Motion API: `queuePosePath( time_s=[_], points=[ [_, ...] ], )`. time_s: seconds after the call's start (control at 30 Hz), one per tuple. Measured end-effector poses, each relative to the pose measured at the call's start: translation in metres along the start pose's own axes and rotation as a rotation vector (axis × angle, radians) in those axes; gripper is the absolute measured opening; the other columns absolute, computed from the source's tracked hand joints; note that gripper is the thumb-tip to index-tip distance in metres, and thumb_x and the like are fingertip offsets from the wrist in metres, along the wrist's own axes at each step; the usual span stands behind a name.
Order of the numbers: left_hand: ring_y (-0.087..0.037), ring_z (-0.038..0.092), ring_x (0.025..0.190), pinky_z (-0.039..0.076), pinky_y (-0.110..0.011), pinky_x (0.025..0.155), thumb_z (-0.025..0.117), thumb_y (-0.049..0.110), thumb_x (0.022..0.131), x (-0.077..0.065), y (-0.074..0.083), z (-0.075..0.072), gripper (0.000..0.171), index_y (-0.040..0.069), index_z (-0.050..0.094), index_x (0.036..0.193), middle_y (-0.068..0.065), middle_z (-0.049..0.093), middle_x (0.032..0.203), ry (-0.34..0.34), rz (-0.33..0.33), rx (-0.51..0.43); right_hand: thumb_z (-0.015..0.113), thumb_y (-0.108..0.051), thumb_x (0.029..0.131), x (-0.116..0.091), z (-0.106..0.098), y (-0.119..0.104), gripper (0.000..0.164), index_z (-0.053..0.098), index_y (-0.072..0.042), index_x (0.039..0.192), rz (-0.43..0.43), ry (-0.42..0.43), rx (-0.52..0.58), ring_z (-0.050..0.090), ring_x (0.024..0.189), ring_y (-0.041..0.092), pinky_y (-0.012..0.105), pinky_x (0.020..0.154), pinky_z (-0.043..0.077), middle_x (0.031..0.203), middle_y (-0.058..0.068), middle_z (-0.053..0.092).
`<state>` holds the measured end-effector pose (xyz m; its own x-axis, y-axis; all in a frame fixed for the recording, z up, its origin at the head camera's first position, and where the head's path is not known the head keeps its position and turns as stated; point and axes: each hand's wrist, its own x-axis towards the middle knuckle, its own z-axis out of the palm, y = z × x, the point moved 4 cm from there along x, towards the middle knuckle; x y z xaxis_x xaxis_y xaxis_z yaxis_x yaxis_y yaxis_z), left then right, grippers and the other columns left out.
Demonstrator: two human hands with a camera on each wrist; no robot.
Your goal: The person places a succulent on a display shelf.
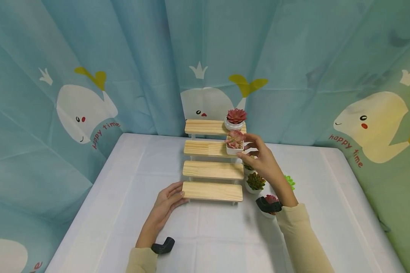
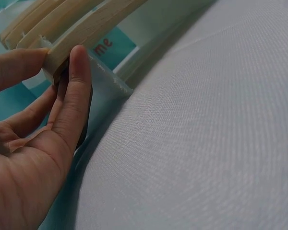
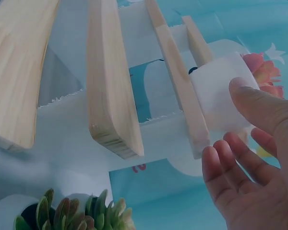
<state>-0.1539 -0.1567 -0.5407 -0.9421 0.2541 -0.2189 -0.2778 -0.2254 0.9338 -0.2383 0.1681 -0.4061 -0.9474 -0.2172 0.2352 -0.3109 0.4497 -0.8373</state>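
Observation:
A tiered wooden plant stand [image 1: 212, 190] with pale slats and clear side supports stands on the white table. My left hand [image 1: 168, 201] grips the left end of its lowest slat, thumb on top and fingers beneath, as the left wrist view shows. Up at the right end of the second slat from the top, my right hand [image 1: 259, 157] holds a pink succulent in a square white pot [image 1: 235, 143]. Its thumb [image 3: 249, 96] presses the pot's side, other fingers around the far side. A red succulent in a round white pot [image 1: 235, 118] sits on the top slat.
Right of the stand are several potted succulents: a dark green one [image 1: 255, 182], another partly behind my right hand, a bright green one [image 1: 289, 182] and a pinkish one [image 1: 270, 199] partly under my right wrist. A blue-green whale-print curtain [image 1: 150, 76] hangs behind the table [image 1: 130, 163].

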Motion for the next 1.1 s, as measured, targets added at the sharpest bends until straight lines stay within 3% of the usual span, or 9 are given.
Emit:
queuePosePath(
  time_s=[0.2,0.4,0.6,0.87,1.1],
  points=[
    [-0.012,0.065,0.120,0.061,-0.025,0.101,0.060,0.004,0.103,0.000,0.000,0.000,0.058,-0.007,0.036,0.155,-0.031,0.040,0.157,0.008,-0.009,0.006,0.075,-0.016,0.098,-0.012,-0.006,-0.002,0.068,0.040,-0.011,0.156,-0.036,0.025,-0.017,0.058,0.118,0.027,0.024,0.093,0.055,0.145,0.014,0.058],
    [-0.013,0.065,0.120,0.061,-0.025,0.101,0.060,0.004,0.103,0.000,-0.001,-0.001,0.058,-0.007,0.036,0.155,-0.030,0.040,0.157,0.011,-0.010,0.005,0.076,-0.014,0.097,-0.025,-0.011,-0.007,0.065,0.043,-0.013,0.153,-0.058,0.034,-0.018,0.059,0.118,0.028,0.014,0.091,0.053,0.143,0.015,0.059],
    [-0.013,0.065,0.119,0.061,-0.026,0.100,0.059,0.003,0.103,0.001,-0.001,0.000,0.058,-0.006,0.036,0.155,-0.029,0.041,0.155,0.018,-0.015,-0.008,0.076,-0.009,0.095,-0.040,-0.015,-0.008,0.063,0.046,-0.010,0.151,-0.078,0.057,-0.039,0.059,0.116,0.030,0.012,0.090,0.054,0.139,0.014,0.061],
    [-0.013,0.065,0.119,0.061,-0.026,0.101,0.060,0.002,0.102,0.001,-0.001,0.001,0.058,-0.006,0.037,0.155,-0.029,0.041,0.156,0.025,-0.021,-0.019,0.075,0.001,0.093,-0.072,-0.019,0.000,0.069,0.044,-0.011,0.153,-0.117,0.067,-0.025,0.055,0.114,0.000,0.012,0.090,0.054,0.139,0.014,0.060],
    [-0.012,0.065,0.120,0.061,-0.026,0.101,0.061,0.002,0.102,0.002,-0.001,0.001,0.058,-0.006,0.037,0.155,-0.029,0.041,0.158,0.035,-0.022,-0.015,0.075,0.002,0.093,-0.096,-0.020,0.010,0.069,0.046,-0.014,0.152,-0.088,0.076,-0.049,0.054,0.115,0.000,0.013,0.092,0.052,0.140,0.009,0.059]
  ],
)
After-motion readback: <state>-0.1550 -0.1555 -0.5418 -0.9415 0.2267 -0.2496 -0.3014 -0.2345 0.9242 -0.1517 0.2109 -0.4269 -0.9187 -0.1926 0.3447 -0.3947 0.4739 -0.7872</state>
